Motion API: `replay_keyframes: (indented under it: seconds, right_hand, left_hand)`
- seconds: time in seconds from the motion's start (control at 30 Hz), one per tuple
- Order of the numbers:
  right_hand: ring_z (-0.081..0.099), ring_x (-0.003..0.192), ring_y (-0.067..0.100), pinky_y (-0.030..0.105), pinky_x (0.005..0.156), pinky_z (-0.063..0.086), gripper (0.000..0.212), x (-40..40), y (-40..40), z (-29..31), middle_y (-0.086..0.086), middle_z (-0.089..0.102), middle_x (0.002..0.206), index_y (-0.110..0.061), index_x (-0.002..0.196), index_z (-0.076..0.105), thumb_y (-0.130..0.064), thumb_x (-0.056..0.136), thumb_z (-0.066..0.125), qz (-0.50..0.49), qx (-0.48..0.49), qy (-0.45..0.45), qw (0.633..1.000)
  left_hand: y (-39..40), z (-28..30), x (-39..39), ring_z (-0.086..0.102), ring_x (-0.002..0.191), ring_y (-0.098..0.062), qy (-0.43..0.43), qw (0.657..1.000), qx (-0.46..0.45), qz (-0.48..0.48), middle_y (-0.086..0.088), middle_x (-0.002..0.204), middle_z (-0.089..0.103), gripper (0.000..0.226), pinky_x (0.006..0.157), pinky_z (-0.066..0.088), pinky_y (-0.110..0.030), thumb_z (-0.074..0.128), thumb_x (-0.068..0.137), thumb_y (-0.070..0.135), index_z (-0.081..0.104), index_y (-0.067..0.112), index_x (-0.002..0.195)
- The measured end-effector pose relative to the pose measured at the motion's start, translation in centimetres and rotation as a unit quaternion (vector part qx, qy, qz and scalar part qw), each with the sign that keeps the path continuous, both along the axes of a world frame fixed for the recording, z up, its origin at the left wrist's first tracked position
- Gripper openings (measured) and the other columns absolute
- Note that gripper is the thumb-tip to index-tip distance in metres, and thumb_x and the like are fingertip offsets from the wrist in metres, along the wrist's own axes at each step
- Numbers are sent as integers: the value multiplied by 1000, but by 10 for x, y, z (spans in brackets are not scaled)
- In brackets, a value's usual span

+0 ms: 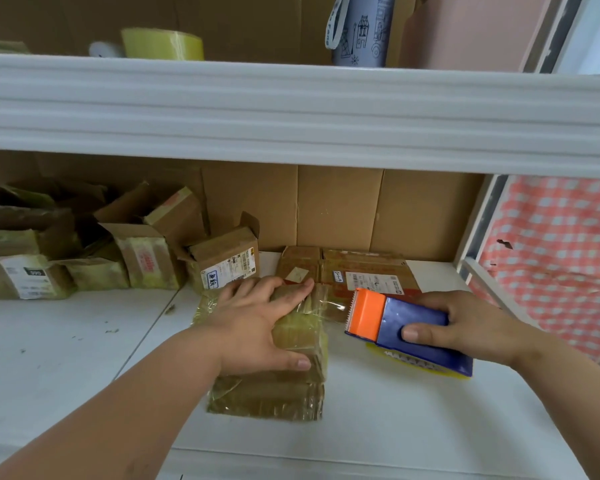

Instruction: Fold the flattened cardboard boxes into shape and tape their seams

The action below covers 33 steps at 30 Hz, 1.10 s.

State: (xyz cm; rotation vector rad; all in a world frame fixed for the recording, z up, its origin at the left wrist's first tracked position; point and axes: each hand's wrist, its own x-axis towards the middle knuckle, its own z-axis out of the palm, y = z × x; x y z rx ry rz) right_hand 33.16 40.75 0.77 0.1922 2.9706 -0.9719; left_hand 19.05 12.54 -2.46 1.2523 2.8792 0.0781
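Head view: taping a small box on a white shelf

Head cam looks down at 2 bare arms over a white work surface [66, 341], w/ a white shelf edge [291, 109] across the top half.

Centre, approx 6 o'clock: a small folded cardboard box [278, 386], already wrapped in glossy yellowish tape. Left hand [257, 323] lies flat on its top, fingers straight and spread toward 1 o'clock, thumb along the box's right edge; it presses, not grips. A clear strip of tape [329, 306] runs from the box's far right corner toward 3 o'clock, to the dispenser.

Right hand [471, 327], at 3 o'clock, is curled round a blue tape dispenser [416, 327], thumb on its near side, orange toothed cutter pointing at the box. The dispenser sits just beside the box, not touching it.

At 12 o'clock, behind the hands: a flattened box [361, 271] w/ shipping labels, lying on the surface. At 10 o'clock: a row of taped, partly open boxes [146, 251]. Upper shelf holds a spare tape roll [163, 45] at 11 o'clock and a grey-blue cup [361, 32] at 12.

Step in hand, prob: finishing a strip and cutting it. To do it well: keep the left palm firm so the box can't slide, keep the strip taut, tilt the teeth down into it and snap sideways, then smooth the loose end flat over the seam.
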Motion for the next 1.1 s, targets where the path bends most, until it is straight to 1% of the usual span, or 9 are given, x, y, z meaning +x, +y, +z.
replay_keyframes:
  seconds: [0.07, 0.17, 0.27, 0.33, 0.47, 0.6, 0.73, 0.97, 1.1]
  right_hand:
    - [68, 88, 0, 27, 84, 55, 59, 2, 2, 3, -22, 73, 94, -43, 100, 71, -85, 59, 66, -2, 3, -1, 1000]
    - [67, 84, -3, 18, 76, 50, 32, 7, 6, 4, -27, 71, 87, -49, 86, 70, -71, 63, 66, -4, 17, -10, 1000]
    - [63, 73, -8, 11, 64, 44, 21, 12, 10, 6, -33, 66, 74, -42, 77, 66, -63, 72, 68, -12, 54, -30, 998]
    - [63, 74, -9, 11, 63, 45, 26, 13, 8, 8, -33, 66, 73, -43, 80, 64, -67, 71, 65, -21, 76, -43, 996]
    - [63, 91, 3, 21, 83, 50, 39, 1, -2, 10, -24, 65, 89, -48, 83, 57, -84, 66, 52, -14, 155, -64, 986]
    - [57, 96, 11, 25, 83, 41, 51, -12, -20, 11, -13, 65, 112, -44, 113, 60, -81, 80, 48, -25, 257, -80, 963]
    - [51, 93, 13, 30, 87, 39, 65, -24, -33, 13, -8, 65, 119, -40, 124, 60, -84, 80, 42, -45, 292, -95, 951]
    - [62, 90, 11, 33, 87, 52, 69, -50, -41, 14, -9, 68, 99, -33, 109, 66, -88, 72, 48, -34, 258, -169, 951]
    - [62, 89, 13, 35, 89, 51, 71, -61, -37, 4, -8, 68, 101, -30, 106, 67, -86, 63, 56, -46, 209, -185, 959]
  left_hand:
    - [0, 0, 0, 4, 144, -18, 4, 1000, 0, -5, 12, 155, 7, 100, 120, 2, -43, 45, 66, 92, -34, 71, 123]
    - [-3, -1, 0, 5, 143, -16, 2, 1000, 2, -7, 14, 154, 8, 98, 120, 5, -42, 44, 65, 93, -34, 73, 122]
    - [-5, -1, -1, 5, 143, -17, -1, 1000, 4, 0, 13, 154, 9, 97, 120, 5, -42, 43, 64, 94, -33, 74, 121]
    - [-2, 0, 1, 4, 143, -17, 0, 1000, 7, 1, 11, 154, 9, 97, 120, 3, -43, 42, 63, 94, -32, 73, 122]
    - [0, -2, 6, 3, 143, -18, 12, 1000, 11, 5, 10, 153, 9, 99, 120, 0, -43, 43, 65, 94, -32, 70, 125]
    - [-3, -6, 10, 2, 142, -17, 25, 999, 21, 5, 11, 152, 9, 101, 120, 1, -43, 41, 64, 95, -35, 70, 124]
    - [-5, -9, 14, 1, 141, -16, 36, 999, 29, 4, 14, 152, 6, 102, 120, 0, -42, 41, 64, 95, -35, 68, 127]
    - [-7, -12, 21, -3, 138, -13, 52, 998, 37, -3, 13, 153, 2, 103, 117, -3, -39, 44, 67, 94, -36, 67, 127]
    - [-4, -17, 24, -2, 140, -16, 61, 998, 23, -21, 11, 154, 4, 101, 116, -3, -40, 44, 69, 92, -33, 65, 131]
